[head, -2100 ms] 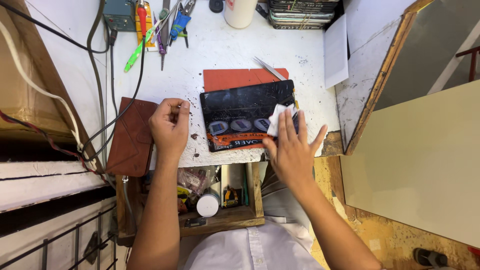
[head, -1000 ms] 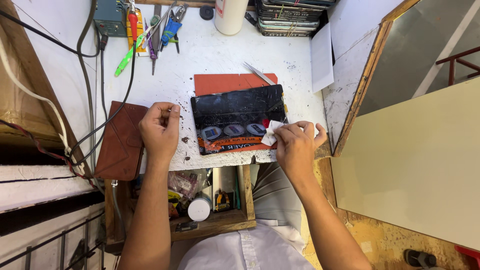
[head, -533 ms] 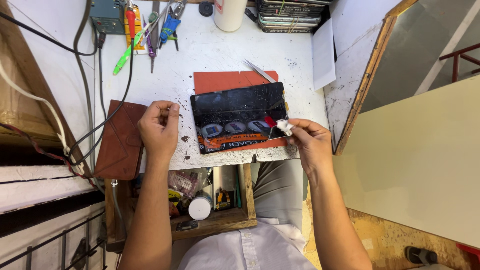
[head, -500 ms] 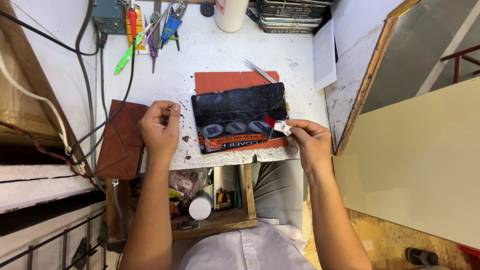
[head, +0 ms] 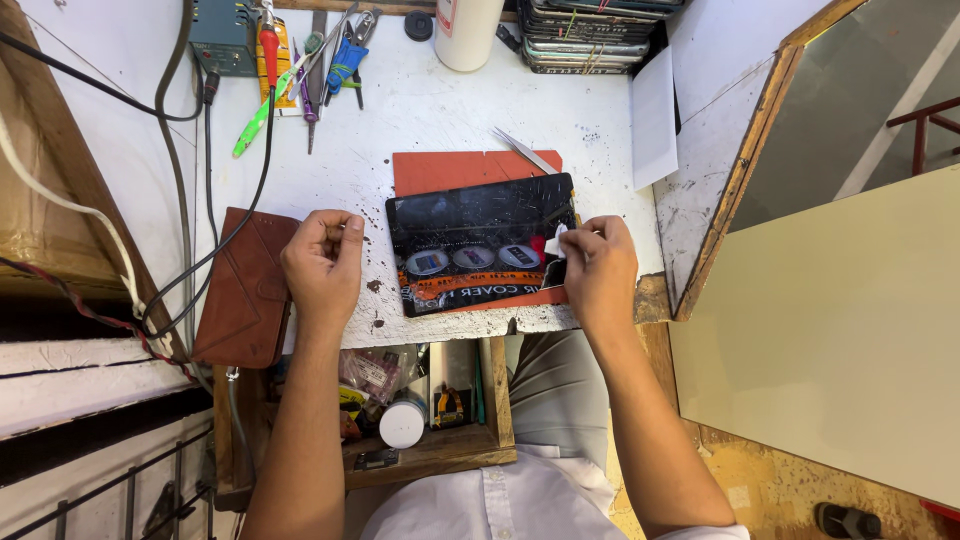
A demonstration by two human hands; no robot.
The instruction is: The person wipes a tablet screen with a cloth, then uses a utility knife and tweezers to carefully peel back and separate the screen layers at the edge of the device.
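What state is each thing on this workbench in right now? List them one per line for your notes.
Black tablet: flat on the red mat, glass cracked.
White tab: pinched in the right hand's fingers at the tablet's edge.
Left hand: curled into a loose fist, resting on the bench.
Brown folio case: closed, lying flat.
Tweezers: lying loose, untouched.
White bottle: upright.

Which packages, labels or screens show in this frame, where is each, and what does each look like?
Tablet: bench centre, dark rectangular screen, cracked glass, beside the right hand.
Printed package: under the tablet's near edge, flat, black with an orange band and three round pictures.
White bottle: far edge, cylindrical, small red label.
Stacked devices: far right, dark flat slabs.
Round tub: lower shelf, white lid.
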